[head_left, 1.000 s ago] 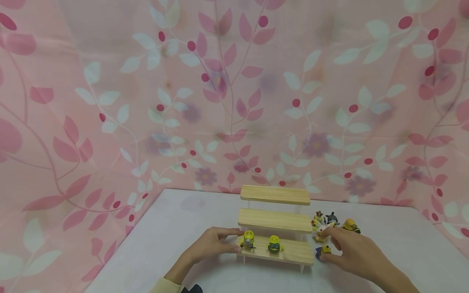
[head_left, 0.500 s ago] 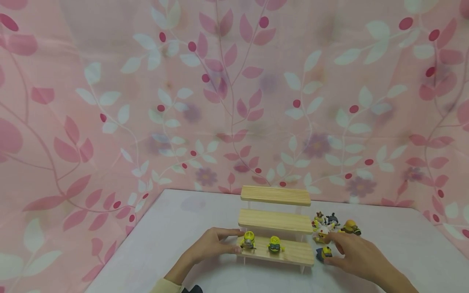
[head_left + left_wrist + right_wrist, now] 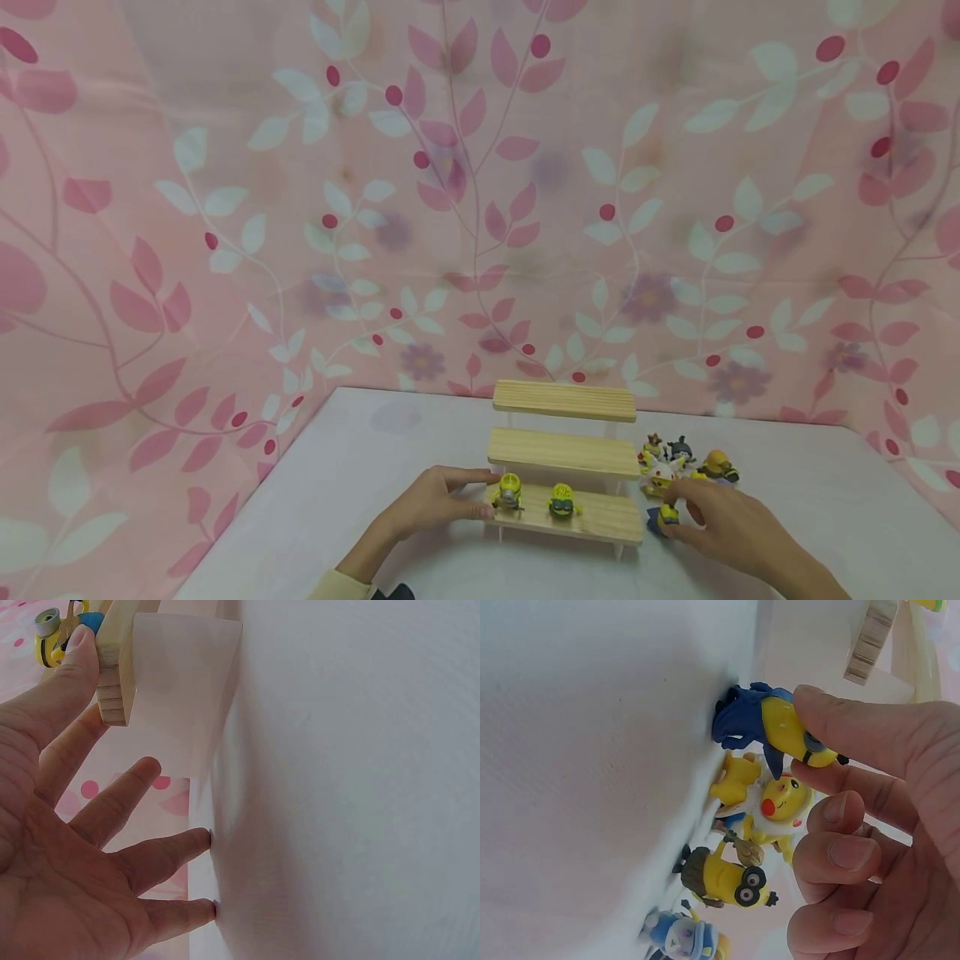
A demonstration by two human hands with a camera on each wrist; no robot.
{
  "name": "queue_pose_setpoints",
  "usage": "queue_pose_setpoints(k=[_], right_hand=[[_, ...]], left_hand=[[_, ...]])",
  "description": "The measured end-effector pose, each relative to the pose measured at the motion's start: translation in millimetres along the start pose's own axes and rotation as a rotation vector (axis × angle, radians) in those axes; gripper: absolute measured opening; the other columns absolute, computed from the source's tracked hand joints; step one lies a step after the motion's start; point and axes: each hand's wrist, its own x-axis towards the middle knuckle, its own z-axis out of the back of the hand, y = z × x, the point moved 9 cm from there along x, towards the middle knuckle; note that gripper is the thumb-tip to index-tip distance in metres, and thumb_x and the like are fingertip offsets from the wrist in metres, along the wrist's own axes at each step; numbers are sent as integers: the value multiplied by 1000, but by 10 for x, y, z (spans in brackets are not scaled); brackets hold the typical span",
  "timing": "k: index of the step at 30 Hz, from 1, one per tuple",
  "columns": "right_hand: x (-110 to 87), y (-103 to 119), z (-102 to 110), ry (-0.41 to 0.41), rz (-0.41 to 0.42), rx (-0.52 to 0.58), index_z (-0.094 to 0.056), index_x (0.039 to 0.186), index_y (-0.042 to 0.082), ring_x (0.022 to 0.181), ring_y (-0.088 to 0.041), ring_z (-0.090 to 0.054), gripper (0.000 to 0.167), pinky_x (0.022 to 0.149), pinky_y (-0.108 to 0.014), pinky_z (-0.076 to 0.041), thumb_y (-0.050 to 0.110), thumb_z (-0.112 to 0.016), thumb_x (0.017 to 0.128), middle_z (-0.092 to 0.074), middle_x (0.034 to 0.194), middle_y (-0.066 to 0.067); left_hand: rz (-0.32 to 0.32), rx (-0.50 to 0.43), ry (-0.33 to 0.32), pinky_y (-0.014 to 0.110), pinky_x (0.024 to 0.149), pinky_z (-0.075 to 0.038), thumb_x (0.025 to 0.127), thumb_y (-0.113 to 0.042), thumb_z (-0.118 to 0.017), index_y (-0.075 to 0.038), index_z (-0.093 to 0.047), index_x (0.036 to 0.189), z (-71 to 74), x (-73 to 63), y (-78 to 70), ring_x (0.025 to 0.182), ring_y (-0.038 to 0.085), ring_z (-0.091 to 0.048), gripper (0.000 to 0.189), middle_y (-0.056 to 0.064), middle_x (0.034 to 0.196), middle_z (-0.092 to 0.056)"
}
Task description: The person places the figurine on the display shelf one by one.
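My left hand [image 3: 431, 500] holds the left end of the lowest step of a three-tier wooden display shelf [image 3: 607, 518]. In the left wrist view, its thumb lies on the board's edge, the index finger is behind, and the other fingers are spread. Two yellow minion figures, one at the left [image 3: 509, 492] and one near the middle [image 3: 561, 502], stand on that step. Right of the shelf, my right hand [image 3: 731, 527] pinches a minion figure in blue clothing [image 3: 780, 727] by its yellow head between thumb and index finger. Its base appears to touch the white tabletop.
Several small figures cluster behind the right hand, among them a yellow one with a white hood [image 3: 784, 802], a minion in brown [image 3: 724, 877] and a blue-capped figure [image 3: 682, 934]. A pink floral curtain [image 3: 480, 208] hangs behind the white table [image 3: 315, 467].
My right index finger has come down from beside the white-hooded figure and closed with the thumb on the blue-clothed minion figure. The left hand has stayed on the shelf.
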Motion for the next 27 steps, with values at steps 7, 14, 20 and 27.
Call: queue_pose_setpoints(k=[7, 14, 20, 27], right_hand=[[-5, -21, -13, 11, -30, 10, -66, 94, 31, 56, -5, -37, 28, 48, -23, -28, 40, -84, 74, -43, 65, 10], [-46, 0, 34, 2, -28, 9, -66, 95, 30, 54, -5, -35, 27, 48, -23, -27, 40, -83, 76, -41, 64, 11], [-88, 52, 138, -19, -20, -17, -67, 97, 31, 56, -4, -34, 29, 49, -23, -25, 43, -83, 76, -40, 65, 11], [-156, 108, 279, -49, 18, -24, -67, 98, 30, 55, -2, -32, 30, 47, -22, -25, 46, -81, 76, -38, 65, 13]], left_hand=[[7, -6, 0, 53, 110, -35, 82, -32, -82, -28, -71, 124, -8, -8, -8, 133, 24, -48, 44, -11, 128, -64], [4, 20, -7, 52, 109, -37, 82, -34, -82, -27, -71, 122, -1, -6, 19, 130, 23, -51, 42, -7, 128, -64], [10, 18, -8, 51, 110, -37, 82, -34, -82, -29, -71, 122, 4, -6, 19, 131, 23, -50, 42, -7, 128, -64], [22, 45, -13, 52, 109, -38, 81, -36, -82, -31, -71, 122, 15, 9, 21, 130, 22, -51, 43, -11, 127, -65]])
